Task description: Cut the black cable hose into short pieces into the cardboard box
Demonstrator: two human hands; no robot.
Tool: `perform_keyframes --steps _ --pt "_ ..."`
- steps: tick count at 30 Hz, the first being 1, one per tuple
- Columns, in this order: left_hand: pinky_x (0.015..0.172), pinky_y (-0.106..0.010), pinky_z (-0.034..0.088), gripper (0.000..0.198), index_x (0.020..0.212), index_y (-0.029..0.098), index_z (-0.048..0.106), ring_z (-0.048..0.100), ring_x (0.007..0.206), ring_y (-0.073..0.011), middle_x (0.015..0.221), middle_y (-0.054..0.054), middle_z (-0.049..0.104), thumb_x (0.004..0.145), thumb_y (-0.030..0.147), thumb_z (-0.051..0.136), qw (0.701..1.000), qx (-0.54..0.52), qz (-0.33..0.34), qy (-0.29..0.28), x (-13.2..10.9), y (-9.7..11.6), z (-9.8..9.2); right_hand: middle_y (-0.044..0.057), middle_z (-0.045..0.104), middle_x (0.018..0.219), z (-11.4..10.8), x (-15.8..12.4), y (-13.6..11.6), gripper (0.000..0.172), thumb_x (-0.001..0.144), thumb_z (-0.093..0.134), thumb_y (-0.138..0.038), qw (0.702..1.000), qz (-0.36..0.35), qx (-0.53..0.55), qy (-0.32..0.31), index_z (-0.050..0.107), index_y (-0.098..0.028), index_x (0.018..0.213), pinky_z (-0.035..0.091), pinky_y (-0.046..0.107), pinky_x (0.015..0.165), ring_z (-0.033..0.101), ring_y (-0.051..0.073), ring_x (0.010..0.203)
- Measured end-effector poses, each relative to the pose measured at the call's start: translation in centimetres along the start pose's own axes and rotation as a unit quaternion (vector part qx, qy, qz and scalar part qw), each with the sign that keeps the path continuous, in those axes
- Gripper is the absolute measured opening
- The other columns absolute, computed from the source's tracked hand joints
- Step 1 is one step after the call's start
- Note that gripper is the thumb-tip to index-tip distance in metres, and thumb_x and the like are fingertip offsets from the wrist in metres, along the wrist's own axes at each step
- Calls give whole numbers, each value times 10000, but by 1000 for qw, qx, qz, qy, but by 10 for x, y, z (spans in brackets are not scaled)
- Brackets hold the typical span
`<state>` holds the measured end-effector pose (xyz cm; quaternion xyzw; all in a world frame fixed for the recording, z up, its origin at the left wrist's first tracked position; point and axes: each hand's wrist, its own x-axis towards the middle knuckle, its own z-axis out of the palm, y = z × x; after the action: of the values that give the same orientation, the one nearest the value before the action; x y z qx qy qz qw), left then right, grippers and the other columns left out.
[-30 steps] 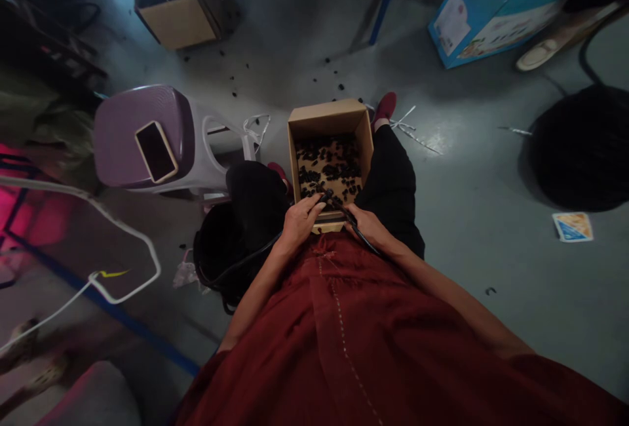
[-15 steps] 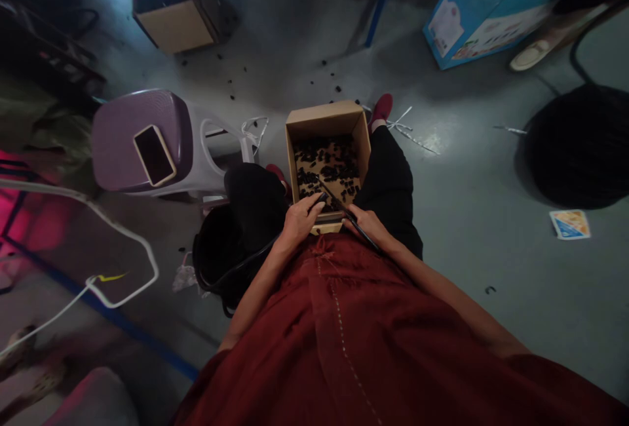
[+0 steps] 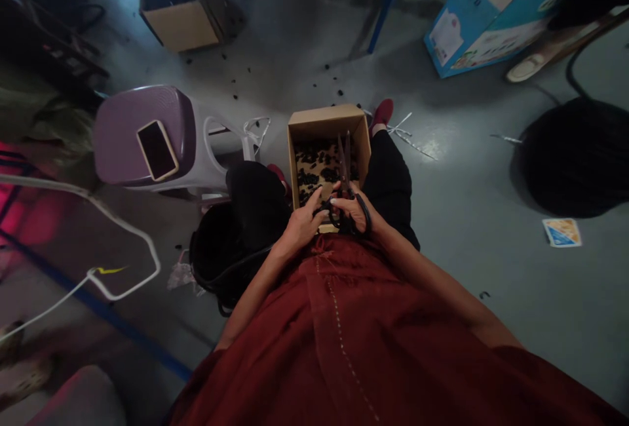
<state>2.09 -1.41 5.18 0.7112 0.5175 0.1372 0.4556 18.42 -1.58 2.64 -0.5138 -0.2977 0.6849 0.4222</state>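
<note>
A small open cardboard box (image 3: 327, 122) sits between my knees, with several small black pieces lying inside. My right hand (image 3: 354, 208) grips the black handles of a pair of scissors (image 3: 344, 170); the blades point away from me over the box. My left hand (image 3: 301, 221) is closed at the box's near edge, pinching a thin black cable (image 3: 246, 262) that runs down to a dark coil by my left leg.
A purple stool (image 3: 142, 131) with a phone (image 3: 157, 149) on it stands to the left. Another cardboard box (image 3: 179, 19) stands further back, a blue carton (image 3: 486, 19) at the upper right. A large black cable coil (image 3: 580, 157) lies right. White cord (image 3: 132, 236) loops left. Black bits litter the floor.
My right hand has turned the scissors from lying slanted across my lap to pointing straight out over the box. My left hand has stayed at the box's near edge.
</note>
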Motion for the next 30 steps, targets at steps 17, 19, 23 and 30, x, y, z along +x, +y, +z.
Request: perform_keyframes --steps 17,19,23,30 --pt "920 -340 470 382 1236 182 542 591 1057 -199 1180 -74 619 862 232 485 999 0 13 -31 -8 -10 1 -51 518 795 -11 13 13 460 597 646 -303 997 6 27 78 431 -250 999 425 232 559 495 83 584" --pt "917 -336 477 420 1255 184 528 594 1058 -201 1187 -73 616 836 211 524 1000 -23 -1 -18 -6 -10 2 -53 523 805 -10 12 14 451 605 644 -310 997 5 28 78 436 -251 1001 435 236 573 507 84 593" --pt "994 -349 428 405 1226 210 555 556 1126 -183 1226 -49 595 826 160 523 998 -52 8 17 -6 -17 -2 -50 531 779 -13 10 15 434 647 625 -368 996 -3 -10 86 423 -250 1014 447 237 570 534 99 610" --pt "1020 -342 406 384 1223 181 548 540 1148 -165 1237 -62 586 841 169 502 995 -51 6 89 -8 -32 -23 13 572 821 -39 -6 29 406 753 545 -466 967 -22 -235 91 438 -214 1053 475 283 616 577 141 670"
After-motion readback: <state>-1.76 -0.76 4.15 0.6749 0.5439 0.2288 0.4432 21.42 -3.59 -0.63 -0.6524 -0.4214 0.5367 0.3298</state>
